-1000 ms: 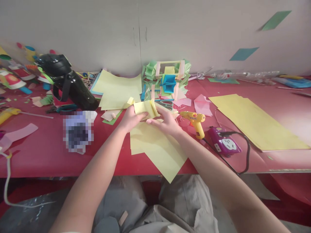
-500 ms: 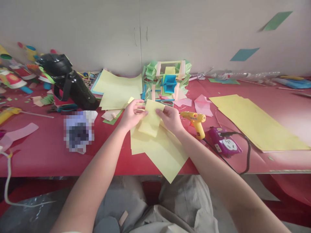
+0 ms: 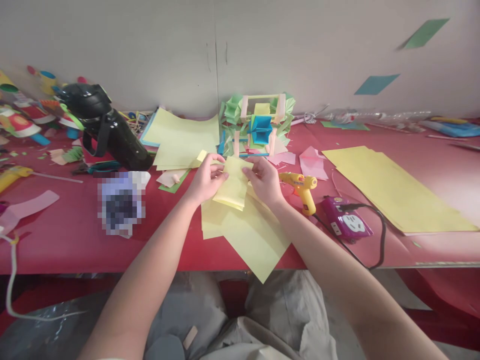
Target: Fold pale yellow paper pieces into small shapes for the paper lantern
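Observation:
Between my hands is a folded piece of pale yellow paper (image 3: 233,184), its layers showing at the near edge. My left hand (image 3: 207,179) grips its left side, thumb on top and fingers curled behind. On the right side, my right hand (image 3: 264,181) holds it the same way, thumb on the face. Beneath it lie loose yellow sheets (image 3: 258,245), one with a corner jutting past the table edge. A yellow glue gun (image 3: 303,190) rests just right of my right hand.
A purple power socket (image 3: 347,220) with a black cord sits at right, near large yellow sheets (image 3: 397,195). Behind my hands stands a folded-paper model (image 3: 260,127). At left are a black flask (image 3: 112,130), a pixelated object (image 3: 122,204) and more yellow paper (image 3: 183,135).
The folded paper has tilted slightly, and its near edge has lifted a little, with the layers now showing apart. Both hands keep their hold with small finger shifts.

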{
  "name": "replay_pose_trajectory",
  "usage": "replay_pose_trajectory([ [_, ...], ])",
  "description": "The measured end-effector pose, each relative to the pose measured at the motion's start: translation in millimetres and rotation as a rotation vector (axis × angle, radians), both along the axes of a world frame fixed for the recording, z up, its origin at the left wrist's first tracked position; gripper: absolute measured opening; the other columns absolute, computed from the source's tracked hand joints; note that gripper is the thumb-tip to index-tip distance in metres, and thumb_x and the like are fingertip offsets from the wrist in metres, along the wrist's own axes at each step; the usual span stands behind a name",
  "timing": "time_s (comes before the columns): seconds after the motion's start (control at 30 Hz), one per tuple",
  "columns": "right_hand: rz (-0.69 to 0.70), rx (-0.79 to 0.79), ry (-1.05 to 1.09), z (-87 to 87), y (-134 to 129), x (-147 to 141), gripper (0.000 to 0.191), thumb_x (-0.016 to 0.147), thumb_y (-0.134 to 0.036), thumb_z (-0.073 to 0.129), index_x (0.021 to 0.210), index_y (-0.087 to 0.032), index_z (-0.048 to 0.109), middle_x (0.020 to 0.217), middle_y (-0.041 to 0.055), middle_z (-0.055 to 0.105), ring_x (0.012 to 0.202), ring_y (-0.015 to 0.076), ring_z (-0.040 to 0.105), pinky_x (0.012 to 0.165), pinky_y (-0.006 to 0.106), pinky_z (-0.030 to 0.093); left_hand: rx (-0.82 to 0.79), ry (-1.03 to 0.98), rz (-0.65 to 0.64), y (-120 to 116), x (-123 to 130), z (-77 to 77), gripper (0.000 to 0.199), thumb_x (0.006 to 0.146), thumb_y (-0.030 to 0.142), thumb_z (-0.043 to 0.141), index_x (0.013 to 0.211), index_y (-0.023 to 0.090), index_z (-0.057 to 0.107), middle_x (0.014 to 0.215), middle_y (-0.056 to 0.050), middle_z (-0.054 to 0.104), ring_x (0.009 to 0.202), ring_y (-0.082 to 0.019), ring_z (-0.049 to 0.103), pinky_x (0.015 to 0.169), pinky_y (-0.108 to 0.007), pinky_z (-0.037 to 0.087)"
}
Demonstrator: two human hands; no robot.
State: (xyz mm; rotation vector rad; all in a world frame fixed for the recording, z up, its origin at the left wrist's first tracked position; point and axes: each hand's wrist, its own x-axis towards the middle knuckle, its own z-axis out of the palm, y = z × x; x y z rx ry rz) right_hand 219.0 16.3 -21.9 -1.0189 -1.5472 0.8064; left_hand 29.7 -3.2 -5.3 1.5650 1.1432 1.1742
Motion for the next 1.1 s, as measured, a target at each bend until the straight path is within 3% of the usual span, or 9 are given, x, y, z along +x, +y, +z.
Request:
replay_pose_trajectory([
  [0.1, 0.020, -0.016, 0.012, -2.2, 1.0, -0.1, 0.026, 0.085, -0.044, 0.063, 0.101, -0.023, 0.061, 0.068, -0.0021, 0.052, 0.063, 0.0136, 0.051, 0.059, 0.028, 0.048, 0.029, 0.119, 0.019, -2.3, 1.0, 4.4, 0.018, 0.082, 0.029, 0.065, 0.097, 0.020, 0.060, 0.103, -0.006, 0.065, 0.083, -0.016, 0.064, 0.079, -0.031, 0.051],
  [0.27, 0.010, -0.016, 0.034, -0.2, -1.1, -0.7, 0.020, 0.086, -0.041, 0.061, 0.093, -0.022, 0.061, 0.077, 0.0010, 0.062, 0.069, 0.0144, 0.058, 0.062, 0.029, 0.050, -0.037, 0.133, 0.041, -6.1, 2.1, 9.8, 0.025, 0.078, 0.027, 0.069, 0.102, 0.020, 0.063, 0.116, -0.008, 0.063, 0.089, -0.017, 0.065, 0.083, -0.033, 0.052],
  [0.4, -0.057, 0.036, 0.033, 0.3, -0.7, -0.5, 0.019, 0.084, -0.040, 0.064, 0.088, -0.022, 0.065, 0.090, 0.0040, 0.068, 0.081, 0.0168, 0.063, 0.072, 0.032, 0.053, -0.029, 0.105, 0.029, -5.4, 1.5, 9.0, 0.024, 0.078, 0.027, 0.069, 0.100, 0.020, 0.063, 0.115, -0.008, 0.064, 0.094, -0.019, 0.065, 0.087, -0.035, 0.052],
  [0.6, -0.032, 0.021, 0.027, -2.0, 1.4, -0.6, 0.019, 0.084, -0.041, 0.063, 0.088, -0.022, 0.065, 0.083, 0.0030, 0.067, 0.073, 0.0159, 0.060, 0.064, 0.031, 0.053, -0.022, 0.077, 0.027, -4.0, 1.4, 9.6, 0.020, 0.077, 0.028, 0.069, 0.094, 0.019, 0.064, 0.106, -0.008, 0.067, 0.095, -0.020, 0.064, 0.089, -0.037, 0.052],
  [0.73, -0.034, 0.044, 0.008, 0.7, -1.4, -1.1, 0.015, 0.086, -0.037, 0.061, 0.086, -0.022, 0.062, 0.090, 0.0038, 0.066, 0.081, 0.0163, 0.061, 0.068, 0.030, 0.053, -0.025, 0.054, 0.058, 0.2, -0.4, 4.4, 0.020, 0.074, 0.027, 0.072, 0.089, 0.018, 0.062, 0.098, -0.006, 0.068, 0.094, -0.020, 0.065, 0.091, -0.037, 0.050],
  [0.97, -0.045, 0.102, -0.028, 5.4, -5.8, -1.5, 0.008, 0.084, -0.030, 0.061, 0.081, -0.022, 0.062, 0.098, 0.0040, 0.061, 0.090, 0.0166, 0.059, 0.070, 0.029, 0.052, -0.128, 0.020, 0.141, 3.0, -3.3, -1.8, 0.022, 0.071, 0.026, 0.072, 0.087, 0.020, 0.059, 0.090, -0.005, 0.070, 0.086, -0.020, 0.066, 0.073, -0.030, 0.049],
  [1.1, -0.069, 0.142, -0.052, 5.8, -5.2, -0.9, 0.007, 0.083, -0.027, 0.063, 0.079, -0.022, 0.063, 0.097, 0.0039, 0.060, 0.086, 0.0156, 0.059, 0.069, 0.029, 0.051, -0.141, 0.031, 0.143, 2.0, -3.4, -0.7, 0.020, 0.071, 0.026, 0.071, 0.087, 0.020, 0.061, 0.089, -0.005, 0.070, 0.080, -0.019, 0.064, 0.062, -0.026, 0.045],
])
